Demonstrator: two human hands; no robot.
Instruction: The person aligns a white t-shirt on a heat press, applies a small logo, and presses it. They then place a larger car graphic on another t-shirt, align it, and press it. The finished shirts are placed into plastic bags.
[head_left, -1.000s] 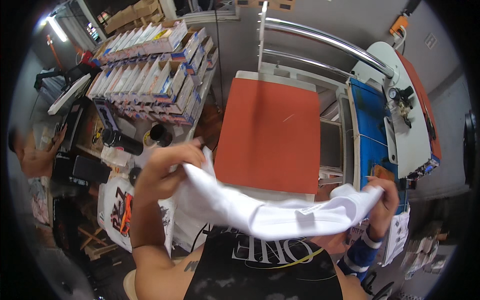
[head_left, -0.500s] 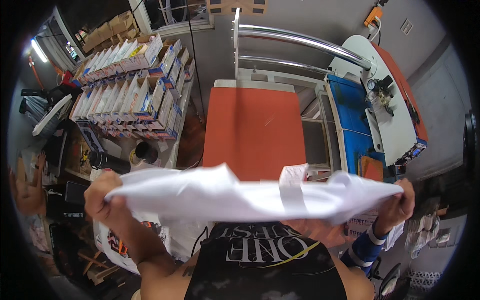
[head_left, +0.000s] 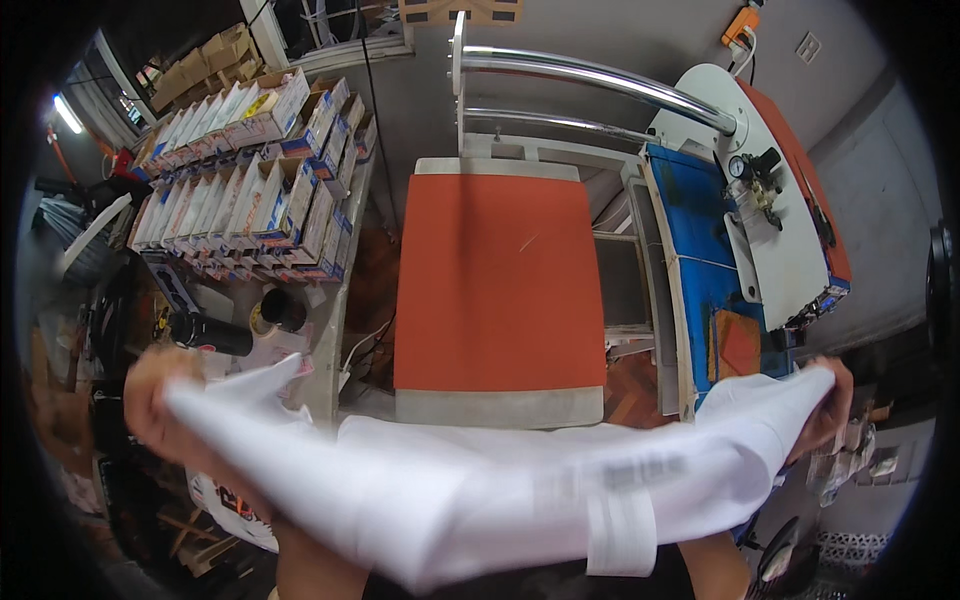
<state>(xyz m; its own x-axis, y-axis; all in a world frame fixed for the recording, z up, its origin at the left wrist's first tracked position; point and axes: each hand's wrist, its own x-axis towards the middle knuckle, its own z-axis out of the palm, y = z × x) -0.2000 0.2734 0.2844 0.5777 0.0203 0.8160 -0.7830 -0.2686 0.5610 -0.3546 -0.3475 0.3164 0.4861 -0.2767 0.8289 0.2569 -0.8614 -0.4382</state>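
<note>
A white cloth (head_left: 480, 490), smeared by motion, is stretched across in front of my body and sags in the middle. It bears a grey printed patch, and a ribbed white strip (head_left: 620, 530) hangs from its lower edge. At the left end, my left hand (head_left: 158, 400) is closed on the cloth, somewhat blurred. My right hand (head_left: 830, 400) grips the other end, partly hidden behind the fabric. Just beyond the cloth lies the flat orange pad (head_left: 500, 280) of a press, on a pale base plate (head_left: 500, 407); the cloth is nearest its front edge.
Chrome rails (head_left: 600, 80) run behind the pad to a white machine panel (head_left: 780, 190) with a gauge. A blue board (head_left: 700, 240) stands right of the pad. On the left table, several open boxes (head_left: 240, 200) are stacked behind a black bottle (head_left: 210, 333) and tape rolls (head_left: 283, 308).
The cloth has dropped toward my body, uncovering the pad's front edge. My hands have spread further apart, the left moving left and the right slightly right.
</note>
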